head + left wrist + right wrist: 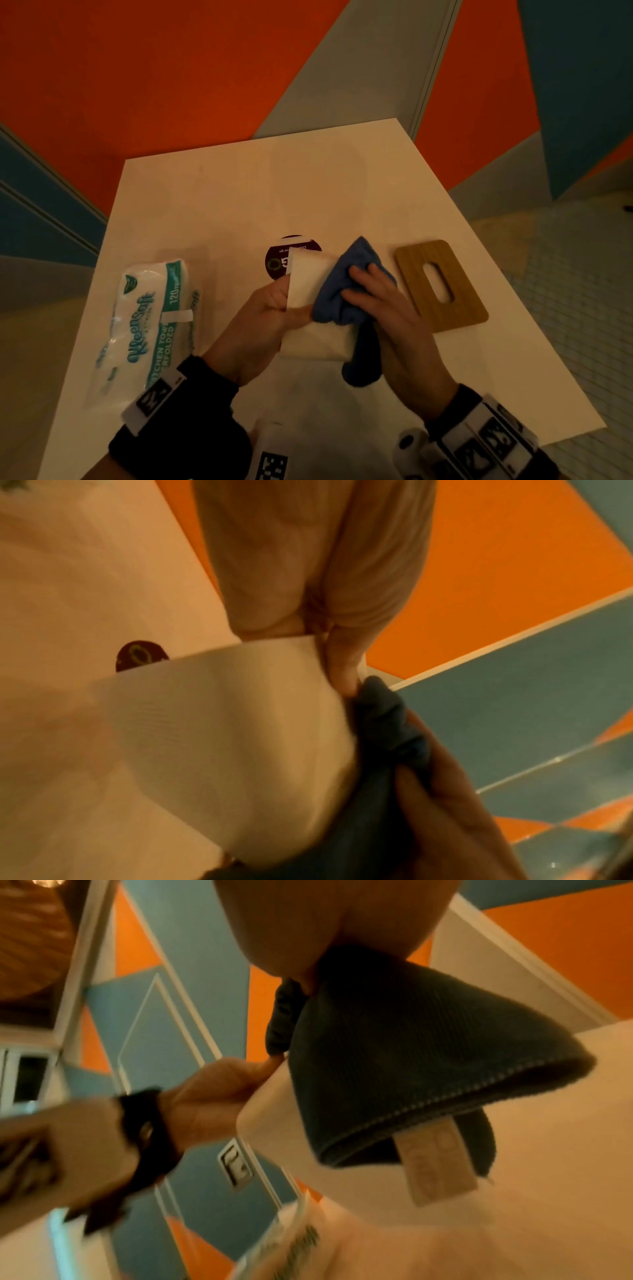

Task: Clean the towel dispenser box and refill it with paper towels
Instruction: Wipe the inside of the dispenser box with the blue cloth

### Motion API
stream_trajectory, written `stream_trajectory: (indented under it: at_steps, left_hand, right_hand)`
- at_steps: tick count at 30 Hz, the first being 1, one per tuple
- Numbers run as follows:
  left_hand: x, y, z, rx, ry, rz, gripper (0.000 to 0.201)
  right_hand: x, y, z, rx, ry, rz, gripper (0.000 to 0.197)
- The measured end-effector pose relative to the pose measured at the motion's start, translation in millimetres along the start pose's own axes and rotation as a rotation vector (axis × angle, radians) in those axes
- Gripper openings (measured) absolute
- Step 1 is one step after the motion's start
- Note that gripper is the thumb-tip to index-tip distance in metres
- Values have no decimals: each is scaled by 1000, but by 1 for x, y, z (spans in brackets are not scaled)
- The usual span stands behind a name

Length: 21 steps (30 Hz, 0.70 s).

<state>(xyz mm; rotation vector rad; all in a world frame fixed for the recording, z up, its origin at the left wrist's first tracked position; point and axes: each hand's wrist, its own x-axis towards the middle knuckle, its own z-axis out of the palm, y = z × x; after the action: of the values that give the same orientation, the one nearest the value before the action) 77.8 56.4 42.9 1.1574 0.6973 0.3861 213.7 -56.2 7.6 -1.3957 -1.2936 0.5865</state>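
A white dispenser box (308, 284) is held tilted above the white table (212, 205). My left hand (260, 315) grips its left side, thumb over the rim. My right hand (376, 301) presses a bunched blue cloth (346, 274) against the box's right side, with a cloth tail (363, 363) hanging below. The left wrist view shows the box wall (222, 723) with the dark cloth (383, 723) beside it. Seen from the right wrist, the cloth (394, 1056) drapes over the box (270, 1110), its label hanging down. A pack of paper towels (147, 318) lies at the left.
The wooden lid (440, 284) with a slot lies flat on the table right of my hands. A dark round sticker (277, 260) sits on the table behind the box. Orange and blue walls (171, 68) stand beyond the table's far edge.
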Motion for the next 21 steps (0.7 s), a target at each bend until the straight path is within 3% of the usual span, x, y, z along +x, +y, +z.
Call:
stream_trajectory:
  at_steps: [2,4,8,12,16,18,21]
  left_hand:
    - [-5,0,-1,125,6,41,31]
    - [-11,-1,0,212,15,86,37]
    - [-17,-2,1,234,30,181,38]
    - [-20,-5,-4,229,79,285,29]
    - [-30,-7,-3,342,129,306,30]
    - [-34,-8,-1,401,114,262,25]
    - [-37,-8,2,430,69,203,34]
  right_hand:
    - [14,-5,-7,-39,126,-34,32]
    - [25,-14,-12,-112,147,-92,33]
    - [39,-35,-9,-368,-80,-238,35]
    - [46,-38,-15,-349,-179,-299,44]
    - [44,-11,-32,-126,-187,-204,31]
    - [54,5,-39,-67,-175,-73,33]
    - [74,19,-41,-10,-111,144,34]
